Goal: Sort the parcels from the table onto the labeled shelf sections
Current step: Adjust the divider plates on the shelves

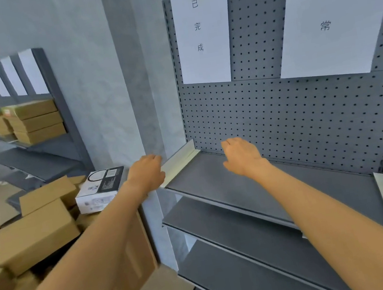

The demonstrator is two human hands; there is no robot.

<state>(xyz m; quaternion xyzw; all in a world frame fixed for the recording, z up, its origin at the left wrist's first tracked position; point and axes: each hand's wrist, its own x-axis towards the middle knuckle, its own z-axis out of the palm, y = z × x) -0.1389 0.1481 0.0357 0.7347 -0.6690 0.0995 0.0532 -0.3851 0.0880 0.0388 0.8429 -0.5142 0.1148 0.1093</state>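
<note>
Both hands are stretched forward and hold nothing. The left hand (146,172) is seen from the back, its fingers curled loosely down, just beside the white end divider (180,159) at the left end of the top shelf (256,184); I cannot tell if it touches the divider. The right hand (241,155) is above the same shelf, also with fingers bent loosely downward, and I cannot tell if the fingertips reach the shelf surface.

The shelf belongs to a grey metal shelving unit with a perforated back panel (295,113). On this panel are two white paper labels: the left label (203,35) reads 已完成 and the right label (326,16) reads 异常. Under the top shelf are more grey shelves (239,233), one below another.

The parcels are to the left of the unit, below the left arm: a heap of brown cardboard boxes (37,233) and, on top of them, a white and black printed box (100,186). Farther away at the left wall stands a second shelving unit (41,156) with white sheets on its back, and on it a stack of flat cardboard boxes (35,121).
</note>
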